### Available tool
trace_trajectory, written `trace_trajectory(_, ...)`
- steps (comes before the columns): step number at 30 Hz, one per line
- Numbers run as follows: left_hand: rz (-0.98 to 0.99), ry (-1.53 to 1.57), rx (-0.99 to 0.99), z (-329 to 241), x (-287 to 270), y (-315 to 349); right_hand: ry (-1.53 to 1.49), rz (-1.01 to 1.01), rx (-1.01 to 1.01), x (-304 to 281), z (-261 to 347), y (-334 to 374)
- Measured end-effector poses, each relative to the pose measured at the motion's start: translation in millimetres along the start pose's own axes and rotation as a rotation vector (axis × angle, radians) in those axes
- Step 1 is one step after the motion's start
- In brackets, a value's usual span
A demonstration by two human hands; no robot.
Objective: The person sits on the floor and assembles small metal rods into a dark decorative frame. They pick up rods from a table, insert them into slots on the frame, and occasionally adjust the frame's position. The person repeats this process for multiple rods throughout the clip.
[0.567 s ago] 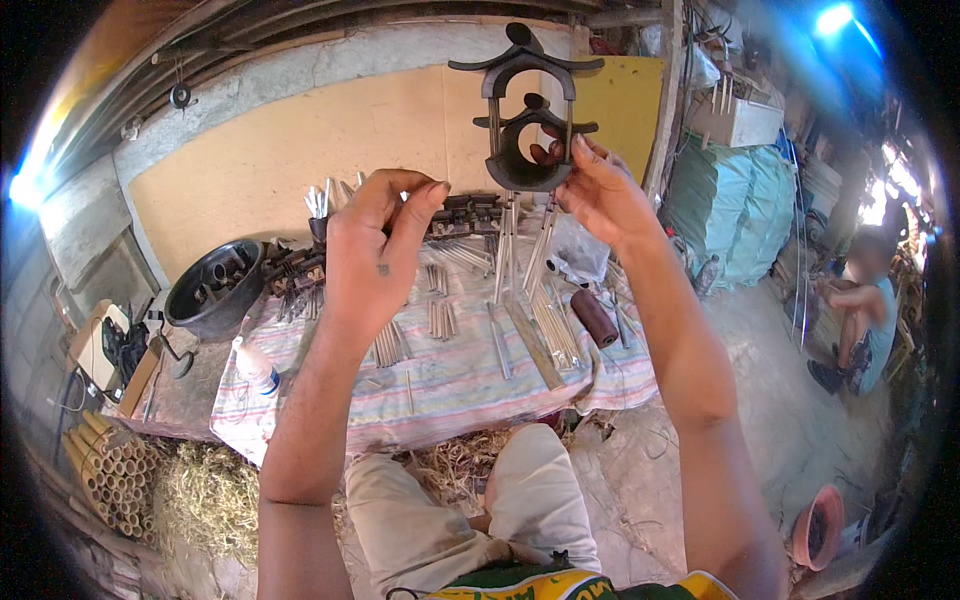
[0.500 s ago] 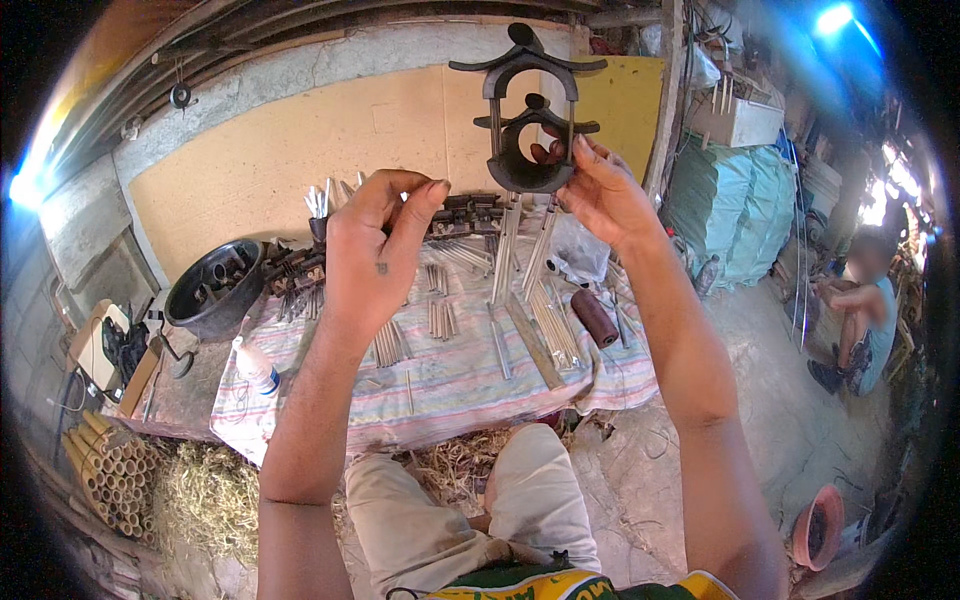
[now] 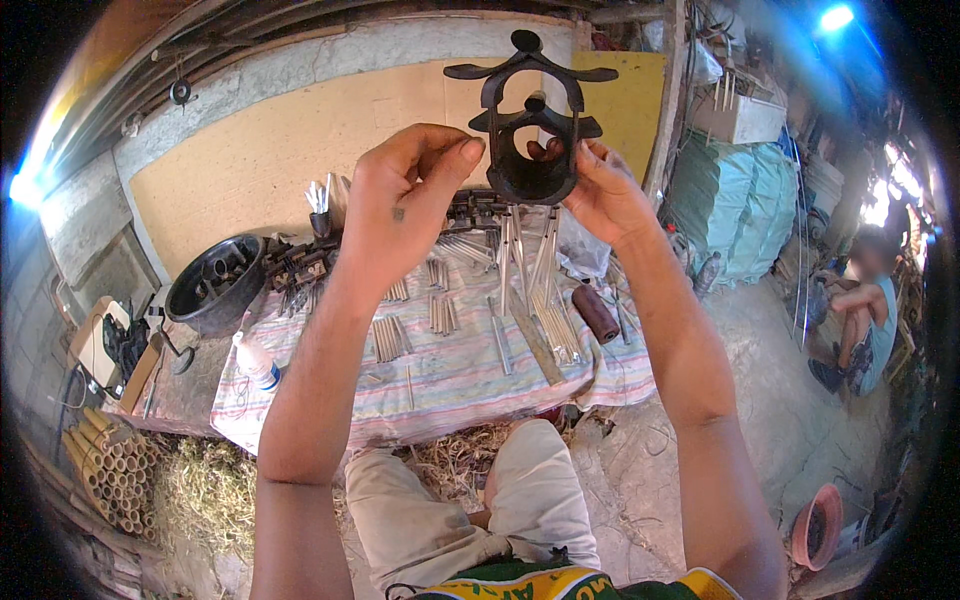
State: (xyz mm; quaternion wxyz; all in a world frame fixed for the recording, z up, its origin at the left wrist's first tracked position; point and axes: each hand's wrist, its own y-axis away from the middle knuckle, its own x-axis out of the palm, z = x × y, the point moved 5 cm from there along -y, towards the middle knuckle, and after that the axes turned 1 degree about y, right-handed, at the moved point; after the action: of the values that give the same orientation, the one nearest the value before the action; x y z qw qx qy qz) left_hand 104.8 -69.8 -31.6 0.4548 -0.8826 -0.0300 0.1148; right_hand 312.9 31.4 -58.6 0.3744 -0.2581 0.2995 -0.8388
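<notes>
A dark bamboo wind chime (image 3: pixel 532 187) with a curved, winged top is held up in front of me. Its ring-shaped body faces me, and pale metal tubes (image 3: pixel 511 240) hang beneath it. My right hand (image 3: pixel 607 195) grips its right side, with some fingertips showing through the ring. Close to its left side, my left hand (image 3: pixel 408 190) has thumb and forefinger pinched together; whatever may be between them is too small to tell.
A striped cloth (image 3: pixel 450 385) covers the table, bearing bundled metal tubes (image 3: pixel 387 340), a brown spool (image 3: pixel 596 315) and a white bottle (image 3: pixel 257 362). Left stands a black basin (image 3: pixel 215 290) of dark pieces; below lie cut bamboo tubes (image 3: pixel 110 475). A person (image 3: pixel 868 315) sits far right.
My left hand has moved up and to the right, nearer the wind chime. The chime has shifted slightly, and its hanging tubes have swung a little.
</notes>
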Motion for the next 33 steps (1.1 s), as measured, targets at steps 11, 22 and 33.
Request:
trace_trajectory(11, 0.084, 0.030, -0.045, 5, 15, -9, -0.002, -0.058, -0.028, -10, -10, 8)
trace_trajectory(22, 0.202, 0.093, -0.104, 35, 10, 0, 0.135, -0.181, 0.024, -9, -29, 22)
trace_trajectory(33, 0.122, 0.554, -0.718, 141, -1, 86, 0.166, -0.423, 0.208, 2, -96, 98)
